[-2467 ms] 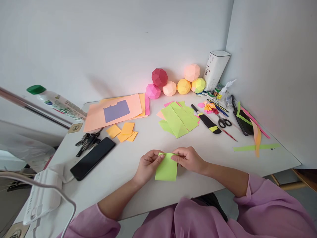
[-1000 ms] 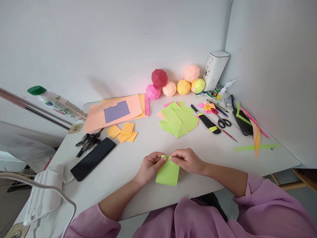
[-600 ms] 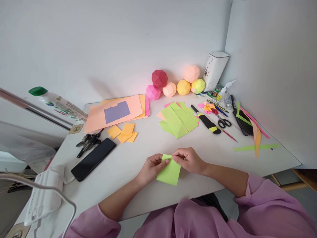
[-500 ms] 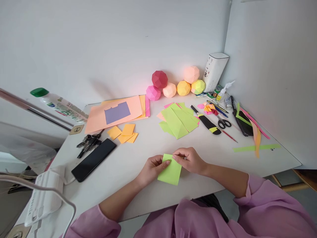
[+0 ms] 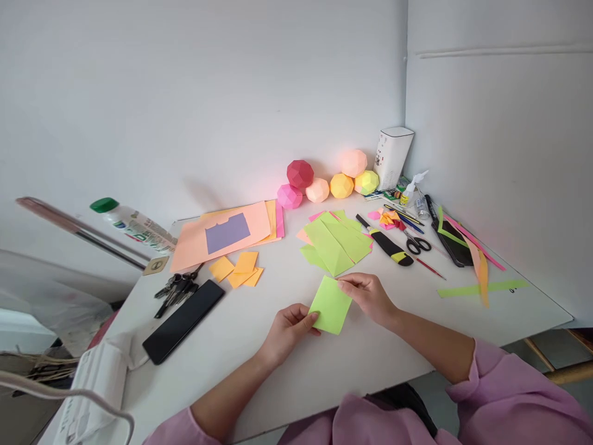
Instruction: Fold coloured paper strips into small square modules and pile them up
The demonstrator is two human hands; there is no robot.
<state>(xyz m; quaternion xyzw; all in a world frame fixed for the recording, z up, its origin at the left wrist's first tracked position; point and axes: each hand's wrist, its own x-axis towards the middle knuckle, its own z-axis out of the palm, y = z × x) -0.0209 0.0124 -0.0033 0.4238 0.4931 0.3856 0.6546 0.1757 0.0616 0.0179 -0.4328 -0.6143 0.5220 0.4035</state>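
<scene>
A light green rectangular piece of paper [image 5: 331,307] is held above the white table near its front edge. My left hand [image 5: 293,327] pinches its lower left side between thumb and fingers. At its upper right corner, my right hand [image 5: 364,293] grips the paper with thumb and fingertips. Just beyond lies a loose pile of green sheets [image 5: 334,241] with pink edges showing beneath. Small orange paper pieces [image 5: 245,262] lie to the left of the pile.
A black phone [image 5: 184,321] and keys [image 5: 178,289] are at the left. Large coloured sheets [image 5: 189,247] and faceted paper balls [image 5: 300,174] sit at the back. A cutter [image 5: 391,248], scissors [image 5: 418,245] and paper strips [image 5: 504,286] are at the right.
My left hand has slid down to the paper's lower left side, and my right hand has shifted to its upper right corner. The paper is turned, showing more of its face. The view has tilted up.
</scene>
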